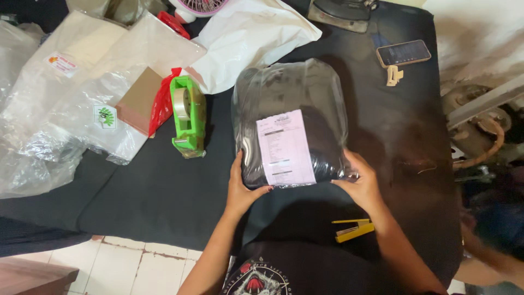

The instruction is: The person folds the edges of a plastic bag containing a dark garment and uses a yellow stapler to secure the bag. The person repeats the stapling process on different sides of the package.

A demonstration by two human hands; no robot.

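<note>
A green tape dispenser (188, 116) lies left of the clear-wrapped dark garment package (292, 123). The left hand (240, 188) and right hand (360, 183) clasp its near corners, fingers curled along the bottom edge. Bare black table (164, 191) spreads left; a yellow stapler (353, 228) lies below.

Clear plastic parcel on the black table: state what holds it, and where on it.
Both hands grip the clear plastic parcel at its near edge: the left hand at the near left corner, the right hand at the near right corner. It rests on the black table.
</note>
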